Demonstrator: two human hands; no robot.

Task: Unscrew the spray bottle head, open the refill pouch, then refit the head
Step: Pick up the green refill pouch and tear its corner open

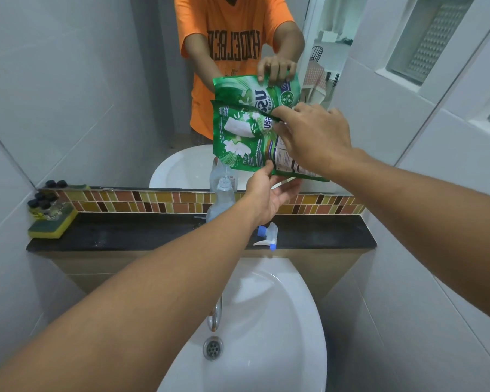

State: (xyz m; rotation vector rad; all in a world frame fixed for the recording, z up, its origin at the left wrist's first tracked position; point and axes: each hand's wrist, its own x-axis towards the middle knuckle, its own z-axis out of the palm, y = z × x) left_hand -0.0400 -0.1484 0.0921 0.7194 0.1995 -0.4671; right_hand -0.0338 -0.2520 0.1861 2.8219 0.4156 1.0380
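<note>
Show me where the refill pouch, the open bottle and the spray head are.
pouch (246,140): head view, on its green front.
bottle (224,199): head view, on its clear shoulder.
spray head (268,234): head view, on its white body.

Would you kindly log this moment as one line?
step: pouring refill | left hand: under pouch | right hand: grips pouch top | bottle: open, on ledge | head: off, lying on ledge
</note>
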